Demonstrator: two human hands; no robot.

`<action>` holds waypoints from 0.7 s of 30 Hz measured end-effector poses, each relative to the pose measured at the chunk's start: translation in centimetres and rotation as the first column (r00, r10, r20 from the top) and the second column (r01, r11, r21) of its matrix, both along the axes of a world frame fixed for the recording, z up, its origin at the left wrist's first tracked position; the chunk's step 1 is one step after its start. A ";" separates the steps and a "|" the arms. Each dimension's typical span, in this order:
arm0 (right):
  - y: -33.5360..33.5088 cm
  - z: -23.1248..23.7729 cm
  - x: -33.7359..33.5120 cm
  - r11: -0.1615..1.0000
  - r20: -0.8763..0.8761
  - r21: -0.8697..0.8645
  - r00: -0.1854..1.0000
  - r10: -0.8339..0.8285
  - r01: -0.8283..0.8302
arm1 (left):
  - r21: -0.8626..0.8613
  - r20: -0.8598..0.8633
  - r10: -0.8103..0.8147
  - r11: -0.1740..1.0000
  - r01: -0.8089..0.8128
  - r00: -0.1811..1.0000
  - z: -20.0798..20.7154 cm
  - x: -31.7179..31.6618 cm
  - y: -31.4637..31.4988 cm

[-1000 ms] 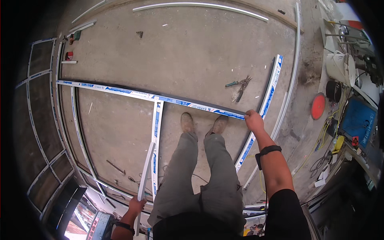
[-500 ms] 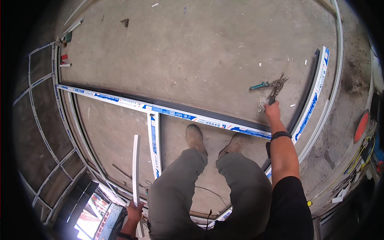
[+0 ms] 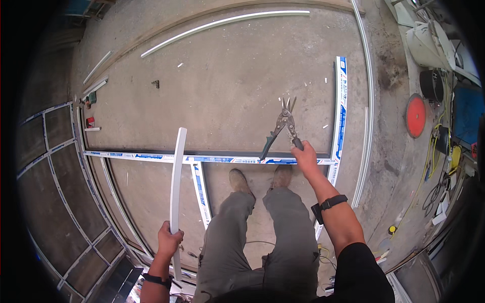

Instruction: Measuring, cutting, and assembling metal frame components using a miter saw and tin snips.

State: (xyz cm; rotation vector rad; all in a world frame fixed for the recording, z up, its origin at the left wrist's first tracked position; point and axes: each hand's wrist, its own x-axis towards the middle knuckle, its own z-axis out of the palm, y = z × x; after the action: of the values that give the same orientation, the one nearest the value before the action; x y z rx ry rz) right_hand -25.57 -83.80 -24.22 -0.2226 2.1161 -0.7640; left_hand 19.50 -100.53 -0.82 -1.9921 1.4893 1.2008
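Note:
My left hand [image 3: 168, 239] is closed around the lower part of a long, narrow white strip [image 3: 177, 177], held nearly upright in the picture. Its upper end crosses over a metal frame bar [image 3: 121, 157] covered with blue-and-white film. My right hand [image 3: 305, 157] grips one dark handle of a pair of tin snips [image 3: 285, 120]. The jaws point away from me and stand apart, while the other, greenish handle swings free to the left. The snips are above the concrete floor, near the frame's right corner.
My boots [image 3: 241, 183] stand just inside the film-wrapped frame. A shorter upright bar [image 3: 201, 194] joins it at left of my legs. A long white strip [image 3: 222, 22] lies at the far side. To the right are a red disc [image 3: 416, 115], a white bucket [image 3: 429, 45] and yellow cables.
My right hand has lifted the tin snips off the floor and drawn them nearer and leftward. My left hand has raised the white strip forward. The view has shifted with my head.

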 end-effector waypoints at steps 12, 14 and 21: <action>1.4 39.3 13.6 0.953 0.019 -0.301 0.999 -0.044 0.048 | 0.351 -0.800 0.215 0.925 0.147 0.560 16.0 -19.8 -3.6; 1.9 42.4 15.7 0.941 0.015 -0.328 0.997 -0.081 0.081 | 0.376 -0.825 0.244 0.911 0.171 0.510 17.1 -19.5 -2.3; 3.8 48.2 20.1 0.769 0.260 -0.536 0.935 -0.241 0.347 | 0.327 -0.885 0.189 0.903 0.279 0.425 23.8 -21.0 0.8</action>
State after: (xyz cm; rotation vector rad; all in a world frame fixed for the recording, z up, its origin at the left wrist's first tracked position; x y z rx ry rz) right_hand -5.43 -80.02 23.93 -0.1307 1.7140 -1.5588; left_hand -1.46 -99.72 23.00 -0.8995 1.4093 2.5724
